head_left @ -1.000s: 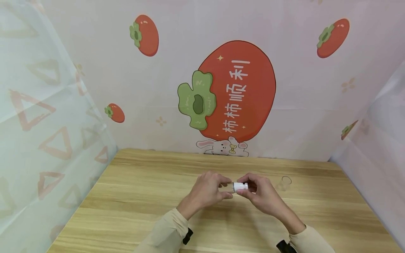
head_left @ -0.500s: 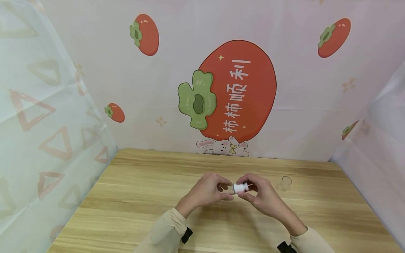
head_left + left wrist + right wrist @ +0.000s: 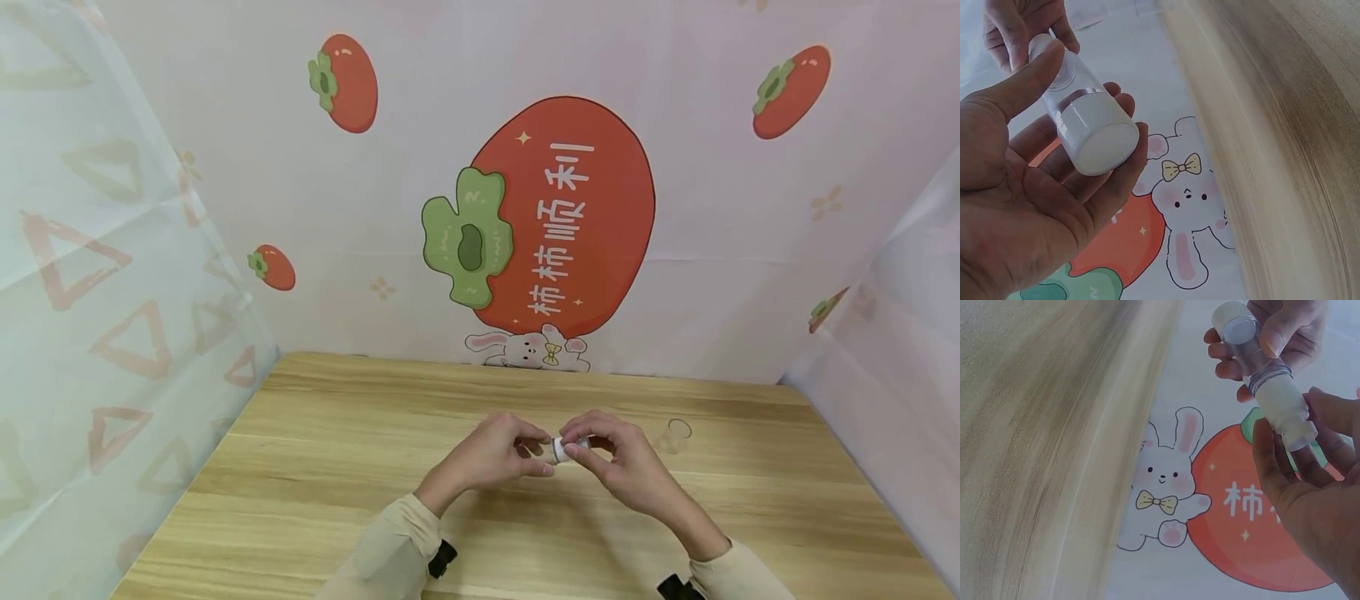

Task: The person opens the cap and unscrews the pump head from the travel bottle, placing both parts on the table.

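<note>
Nearest us, at the bottom of the head view, we see two beige sleeves [image 3: 393, 550], each with a black strap [image 3: 442, 558] near the wrist. Past them we find the left hand [image 3: 491, 454] and the right hand [image 3: 618, 458] facing each other, with a small bottle [image 3: 1094, 119] held sideways between them above the wooden table [image 3: 337, 467]. From the left wrist we see the bottle's white base turned towards us and its clear middle beyond; the left thumb lies along the clear part while the fingers curl behind it, so we read that hand as gripping the body. From the right wrist we see the right thumb and fingers pinching the white top [image 3: 1282, 403], just beyond a clear ring at the neck. Its narrower white tip points into the right palm. A little farther off, to the right of the right hand, we make out a clear cup [image 3: 675, 437] on the table, faint except for its rim. Behind the table's far edge we see a pale wall [image 3: 405, 83] printed with a rabbit [image 3: 528, 348] at its foot, a large red persimmon [image 3: 600, 250] above it and smaller ones around.
</note>
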`<control>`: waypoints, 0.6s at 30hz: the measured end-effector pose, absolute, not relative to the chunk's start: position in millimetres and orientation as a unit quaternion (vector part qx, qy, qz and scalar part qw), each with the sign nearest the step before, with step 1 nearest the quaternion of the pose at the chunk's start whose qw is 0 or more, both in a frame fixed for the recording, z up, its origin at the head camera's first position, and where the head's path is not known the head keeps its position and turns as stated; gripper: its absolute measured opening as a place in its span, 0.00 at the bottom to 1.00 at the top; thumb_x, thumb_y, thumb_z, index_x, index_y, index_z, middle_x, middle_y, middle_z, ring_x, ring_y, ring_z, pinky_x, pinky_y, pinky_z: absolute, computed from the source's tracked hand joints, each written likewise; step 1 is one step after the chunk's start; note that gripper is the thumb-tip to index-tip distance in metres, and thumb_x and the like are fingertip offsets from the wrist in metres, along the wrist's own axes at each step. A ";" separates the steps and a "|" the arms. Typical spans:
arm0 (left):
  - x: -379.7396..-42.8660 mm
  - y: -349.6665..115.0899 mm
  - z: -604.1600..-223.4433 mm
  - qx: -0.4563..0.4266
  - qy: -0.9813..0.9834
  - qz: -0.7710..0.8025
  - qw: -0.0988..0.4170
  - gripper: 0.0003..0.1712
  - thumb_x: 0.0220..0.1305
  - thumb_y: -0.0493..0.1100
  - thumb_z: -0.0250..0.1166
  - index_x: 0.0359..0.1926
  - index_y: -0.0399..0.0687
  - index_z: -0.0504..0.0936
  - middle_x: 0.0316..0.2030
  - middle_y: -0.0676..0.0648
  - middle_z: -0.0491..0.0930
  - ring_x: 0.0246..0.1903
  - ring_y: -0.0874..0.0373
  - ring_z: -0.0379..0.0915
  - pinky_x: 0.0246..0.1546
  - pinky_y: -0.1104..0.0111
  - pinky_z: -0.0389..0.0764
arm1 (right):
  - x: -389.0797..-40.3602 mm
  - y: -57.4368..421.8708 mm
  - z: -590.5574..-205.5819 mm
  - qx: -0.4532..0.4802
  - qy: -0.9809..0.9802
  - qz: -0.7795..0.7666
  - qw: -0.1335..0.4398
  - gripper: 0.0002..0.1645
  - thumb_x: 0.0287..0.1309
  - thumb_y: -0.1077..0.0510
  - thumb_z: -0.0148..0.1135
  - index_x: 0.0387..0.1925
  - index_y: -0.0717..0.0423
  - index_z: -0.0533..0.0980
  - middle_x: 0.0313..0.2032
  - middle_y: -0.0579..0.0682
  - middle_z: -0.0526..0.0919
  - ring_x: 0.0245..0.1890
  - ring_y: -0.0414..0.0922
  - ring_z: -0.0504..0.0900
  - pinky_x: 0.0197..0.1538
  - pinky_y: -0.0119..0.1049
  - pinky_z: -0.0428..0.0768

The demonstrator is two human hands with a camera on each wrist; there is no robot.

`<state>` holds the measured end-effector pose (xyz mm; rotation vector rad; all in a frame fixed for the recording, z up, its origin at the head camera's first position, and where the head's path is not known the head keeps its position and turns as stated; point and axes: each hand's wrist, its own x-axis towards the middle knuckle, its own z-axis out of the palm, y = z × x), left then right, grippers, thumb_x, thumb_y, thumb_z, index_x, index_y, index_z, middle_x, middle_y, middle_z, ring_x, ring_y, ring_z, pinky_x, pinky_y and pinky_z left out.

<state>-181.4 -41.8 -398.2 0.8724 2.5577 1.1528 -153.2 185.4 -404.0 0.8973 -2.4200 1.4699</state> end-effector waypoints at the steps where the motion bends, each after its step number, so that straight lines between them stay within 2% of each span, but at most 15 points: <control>1: -181.2 -41.8 -398.0 0.297 0.865 0.391 0.102 0.23 0.57 0.49 0.78 0.51 0.45 0.88 0.38 0.50 0.88 0.38 0.68 0.81 0.41 0.74 0.80 | -153.2 185.5 -404.0 0.302 -0.811 0.493 0.086 0.08 0.61 0.67 0.69 0.37 0.52 0.85 0.42 0.46 0.85 0.43 0.43 0.84 0.46 0.36 0.84; 13: -178.8 -42.0 -395.2 0.302 0.857 0.404 0.103 0.21 0.57 0.47 0.78 0.50 0.45 0.89 0.37 0.54 0.87 0.37 0.70 0.80 0.41 0.74 0.80 | -152.2 189.8 -402.0 0.298 -0.812 0.497 0.068 0.13 0.60 0.66 0.71 0.47 0.55 0.82 0.43 0.47 0.84 0.41 0.42 0.83 0.47 0.38 0.84; 18: -178.7 -42.2 -394.2 0.301 0.856 0.408 0.098 0.21 0.57 0.46 0.78 0.50 0.45 0.88 0.38 0.51 0.87 0.38 0.68 0.80 0.42 0.73 0.80 | -152.0 192.1 -400.4 0.293 -0.811 0.505 0.044 0.15 0.61 0.64 0.71 0.50 0.58 0.80 0.44 0.48 0.84 0.40 0.42 0.84 0.46 0.37 0.84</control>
